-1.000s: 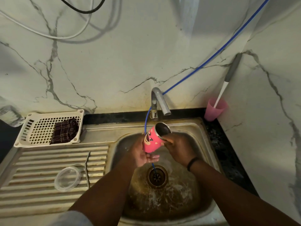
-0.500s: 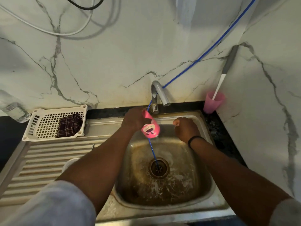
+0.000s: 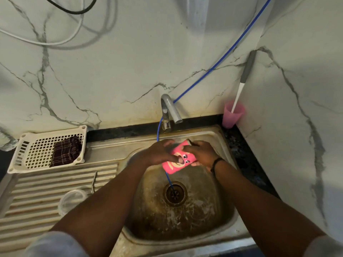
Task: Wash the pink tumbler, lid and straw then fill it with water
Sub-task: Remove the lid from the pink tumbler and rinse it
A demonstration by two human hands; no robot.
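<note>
Nearest, 2 bare forearms reaching in from the bottom edge, pale sleeve cuffs at the lower corners. Beneath them, a stained steel sink (image 3: 185, 236) with a round drain (image 3: 174, 193) at the middle of the basin. On the ribbed draining board (image 3: 37, 186) left of the basin, a clear round lid (image 3: 71, 200) near the board's front part, partly hidden by the left forearm, and a thin metal straw (image 3: 94, 181) just beyond it, lying across the ribs.

Over the far half of the basin, a pink tumbler (image 3: 179, 159) with a cartoon face, held tilted on its side above the drain, mouth toward the back wall and tap. Left hand (image 3: 162, 153) gripping the tumbler from the left, fingers curled round its upper part, thumb across the printed face. Right hand (image 3: 201, 153) gripping from the right, fingers wrapped over the side near the rim, black band on the wrist.

Farther back, at the board's far left corner, a white plastic basket (image 3: 22, 153) with a dark checked cloth (image 3: 65, 153) inside. At the sink's back edge, a grey tap (image 3: 169, 110), spout pointing toward the basin. Thin blue hose (image 3: 213, 66) running down from the top right, past the tap and into the drain. In the far right corner of the dark counter, a pink plastic cup (image 3: 232, 116) with a white and grey brush (image 3: 243, 78) leaning in it against the marble wall (image 3: 111, 71). High on the wall, 2 cables, 1 white (image 3: 55, 42) and 1 black (image 3: 78, 11).
</note>
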